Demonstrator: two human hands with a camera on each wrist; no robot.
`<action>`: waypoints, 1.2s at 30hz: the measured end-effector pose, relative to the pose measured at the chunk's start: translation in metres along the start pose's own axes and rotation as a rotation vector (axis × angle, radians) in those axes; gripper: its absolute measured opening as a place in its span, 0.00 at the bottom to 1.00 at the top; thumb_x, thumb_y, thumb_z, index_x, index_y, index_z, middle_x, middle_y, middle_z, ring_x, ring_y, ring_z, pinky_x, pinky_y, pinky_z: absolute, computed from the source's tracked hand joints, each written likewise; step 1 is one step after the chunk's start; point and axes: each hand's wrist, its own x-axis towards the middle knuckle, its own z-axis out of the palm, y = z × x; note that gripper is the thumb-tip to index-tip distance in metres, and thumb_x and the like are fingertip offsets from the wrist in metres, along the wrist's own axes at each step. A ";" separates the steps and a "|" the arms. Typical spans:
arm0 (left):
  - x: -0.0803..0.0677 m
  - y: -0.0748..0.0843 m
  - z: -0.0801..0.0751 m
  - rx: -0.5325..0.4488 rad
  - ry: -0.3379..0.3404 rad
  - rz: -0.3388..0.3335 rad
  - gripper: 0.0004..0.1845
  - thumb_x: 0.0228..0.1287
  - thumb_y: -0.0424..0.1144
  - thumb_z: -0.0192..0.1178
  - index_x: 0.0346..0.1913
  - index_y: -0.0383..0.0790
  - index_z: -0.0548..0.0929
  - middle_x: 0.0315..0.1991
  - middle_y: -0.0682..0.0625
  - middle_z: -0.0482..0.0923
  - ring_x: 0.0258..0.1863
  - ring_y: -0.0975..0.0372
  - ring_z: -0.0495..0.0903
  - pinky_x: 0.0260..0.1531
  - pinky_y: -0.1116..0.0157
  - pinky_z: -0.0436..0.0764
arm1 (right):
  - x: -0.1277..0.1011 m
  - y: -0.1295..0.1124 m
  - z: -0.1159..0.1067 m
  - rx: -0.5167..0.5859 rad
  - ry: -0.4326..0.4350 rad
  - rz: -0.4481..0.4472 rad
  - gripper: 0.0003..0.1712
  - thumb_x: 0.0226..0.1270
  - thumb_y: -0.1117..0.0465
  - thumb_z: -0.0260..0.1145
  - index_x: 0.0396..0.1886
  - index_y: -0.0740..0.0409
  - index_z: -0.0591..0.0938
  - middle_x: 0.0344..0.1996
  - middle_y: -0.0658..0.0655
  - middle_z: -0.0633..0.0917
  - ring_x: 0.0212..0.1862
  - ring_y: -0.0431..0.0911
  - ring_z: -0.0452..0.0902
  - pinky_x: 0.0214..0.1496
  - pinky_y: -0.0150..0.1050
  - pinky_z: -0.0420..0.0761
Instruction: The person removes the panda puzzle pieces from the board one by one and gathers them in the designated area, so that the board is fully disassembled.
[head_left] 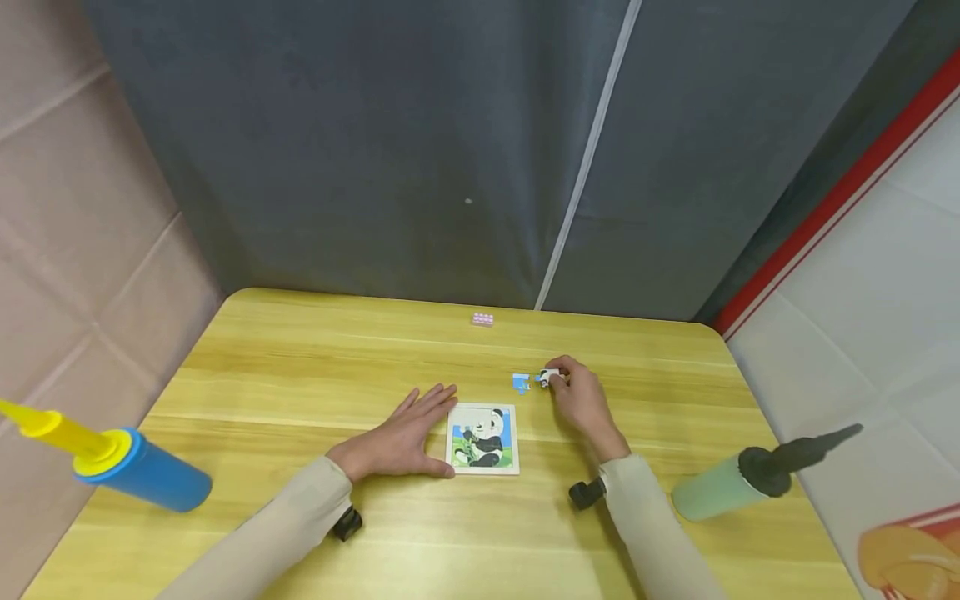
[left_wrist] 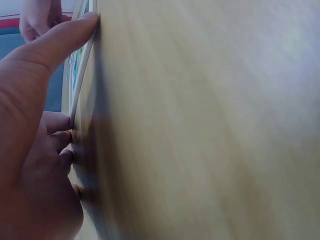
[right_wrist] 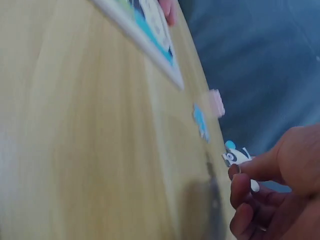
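A square panda jigsaw puzzle (head_left: 483, 442) in a white frame lies on the table, with a pale gap in the upper left of its picture. My left hand (head_left: 401, 437), fingers spread, rests along the frame's left side, the thumb at its lower corner and the index finger at the upper one. Between thumb and fingertips my right hand (head_left: 583, 402) pinches a puzzle piece (right_wrist: 236, 156) with a panda's eye and a blue knob, held above the tabletop in the right wrist view. Just left of it lies a blue puzzle piece (head_left: 521, 382).
A pink toy brick (head_left: 483, 319) sits near the table's far edge. On the left stands a blue and yellow hand pump (head_left: 150, 471), on the right a green and black one (head_left: 731, 483). A grey curtain (head_left: 375, 167) hangs behind the table.
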 end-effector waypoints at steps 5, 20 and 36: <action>0.000 -0.001 -0.001 0.003 0.001 -0.003 0.62 0.60 0.64 0.74 0.85 0.34 0.55 0.89 0.44 0.43 0.90 0.47 0.40 0.88 0.41 0.36 | 0.003 0.012 -0.002 -0.003 0.006 0.047 0.15 0.81 0.66 0.58 0.60 0.62 0.84 0.47 0.65 0.87 0.28 0.45 0.71 0.27 0.33 0.68; 0.000 -0.002 0.000 0.014 0.002 -0.002 0.62 0.60 0.65 0.73 0.86 0.35 0.54 0.90 0.45 0.42 0.90 0.48 0.40 0.88 0.42 0.36 | 0.005 0.012 0.006 -0.099 0.059 0.022 0.15 0.77 0.65 0.65 0.58 0.62 0.87 0.49 0.64 0.83 0.46 0.54 0.79 0.49 0.50 0.80; -0.001 -0.002 -0.003 0.015 -0.004 -0.004 0.62 0.60 0.64 0.73 0.86 0.35 0.54 0.90 0.45 0.42 0.90 0.49 0.39 0.88 0.42 0.35 | -0.023 -0.027 0.011 -0.096 -0.084 -0.164 0.12 0.74 0.64 0.70 0.54 0.60 0.89 0.44 0.57 0.83 0.35 0.44 0.75 0.38 0.36 0.76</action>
